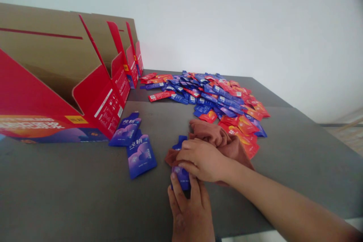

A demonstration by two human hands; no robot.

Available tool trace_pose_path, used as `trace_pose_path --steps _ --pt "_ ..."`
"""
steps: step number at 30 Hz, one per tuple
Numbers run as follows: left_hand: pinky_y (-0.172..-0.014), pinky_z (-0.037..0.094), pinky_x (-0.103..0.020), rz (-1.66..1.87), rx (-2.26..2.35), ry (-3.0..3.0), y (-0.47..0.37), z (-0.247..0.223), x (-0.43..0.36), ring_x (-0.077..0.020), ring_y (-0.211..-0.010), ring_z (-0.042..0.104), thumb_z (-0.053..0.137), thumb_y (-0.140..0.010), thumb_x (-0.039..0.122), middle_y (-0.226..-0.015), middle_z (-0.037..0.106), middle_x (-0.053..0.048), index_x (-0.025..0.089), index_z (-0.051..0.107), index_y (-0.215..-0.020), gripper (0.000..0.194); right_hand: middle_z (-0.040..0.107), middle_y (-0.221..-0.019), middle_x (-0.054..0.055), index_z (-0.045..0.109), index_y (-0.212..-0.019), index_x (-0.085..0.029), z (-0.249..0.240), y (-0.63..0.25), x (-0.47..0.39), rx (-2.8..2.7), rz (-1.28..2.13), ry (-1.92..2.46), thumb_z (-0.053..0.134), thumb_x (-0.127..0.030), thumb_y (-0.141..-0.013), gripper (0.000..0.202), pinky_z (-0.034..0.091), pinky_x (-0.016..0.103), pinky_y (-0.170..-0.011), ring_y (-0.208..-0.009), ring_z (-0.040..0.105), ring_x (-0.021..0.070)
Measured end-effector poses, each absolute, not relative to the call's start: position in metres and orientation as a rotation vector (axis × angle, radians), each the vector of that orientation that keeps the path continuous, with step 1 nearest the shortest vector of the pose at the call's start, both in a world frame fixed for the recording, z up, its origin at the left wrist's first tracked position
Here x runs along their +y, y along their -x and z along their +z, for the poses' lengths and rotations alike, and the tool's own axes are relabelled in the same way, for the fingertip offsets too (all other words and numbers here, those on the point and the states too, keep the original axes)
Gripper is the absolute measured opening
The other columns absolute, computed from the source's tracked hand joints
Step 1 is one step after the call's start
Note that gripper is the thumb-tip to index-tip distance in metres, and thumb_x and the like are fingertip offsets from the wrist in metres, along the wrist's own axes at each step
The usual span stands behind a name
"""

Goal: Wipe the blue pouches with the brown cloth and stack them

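Observation:
A blue-purple drink pouch [181, 178] lies flat on the grey table at the front middle. The fingers of my left hand [190, 208] are spread, with their tips pressing on the pouch's lower end. My right hand [204, 160] is closed on a brown cloth [211, 133], a fold of which lies across the middle of that pouch. The rest of the cloth is bunched up behind my right hand. Two more blue pouches, a front one [141, 157] and one partly beneath it [126, 130], lie to the left.
Red cardboard boxes [98, 102] stand open in a row at the left. A large heap of blue and red pouches [210, 94] covers the back of the table [85, 193]. A white wall rises behind.

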State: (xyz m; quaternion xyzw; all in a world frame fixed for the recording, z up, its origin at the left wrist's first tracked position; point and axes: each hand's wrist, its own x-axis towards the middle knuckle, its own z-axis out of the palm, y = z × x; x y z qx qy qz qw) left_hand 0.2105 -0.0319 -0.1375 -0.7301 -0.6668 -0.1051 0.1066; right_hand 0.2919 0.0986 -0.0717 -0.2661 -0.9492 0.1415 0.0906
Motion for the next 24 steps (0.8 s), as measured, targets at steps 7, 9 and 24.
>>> trace_pose_path --steps 7,9,24 --pt "-0.092 0.048 -0.061 -0.308 -1.955 2.158 -0.209 -0.138 -0.032 -0.0487 -0.124 0.035 0.058 -0.074 0.005 -0.134 0.05 -0.006 0.022 0.065 -0.112 0.042 0.06 -0.089 0.005 0.066 -0.099 -0.019 -0.081 -0.302 0.122 -2.743 0.365 1.034 0.046 -0.025 -0.094 0.022 0.036 0.029 -0.078 -0.086 0.054 0.0168" --pt "-0.092 0.049 -0.06 -0.291 -1.949 2.153 -0.209 -0.137 -0.032 -0.0487 -0.124 0.036 0.056 -0.074 0.004 -0.134 0.05 -0.006 0.022 0.065 -0.112 0.043 0.059 -0.088 0.006 0.066 -0.1 -0.018 -0.079 -0.302 0.12 -2.722 0.339 1.016 0.046 -0.025 -0.094 0.022 0.036 0.03 -0.078 -0.086 0.053 0.0172" --pt "-0.091 0.048 -0.061 -0.317 -1.969 2.147 -0.21 -0.14 -0.031 -0.0483 -0.122 0.038 0.058 -0.073 0.005 -0.131 0.053 -0.005 0.023 0.066 -0.111 0.043 0.059 -0.09 0.004 0.065 -0.1 -0.021 -0.076 -0.296 0.111 -2.764 0.387 0.935 0.048 -0.024 -0.092 0.02 0.035 0.029 -0.076 -0.086 0.053 0.0168"
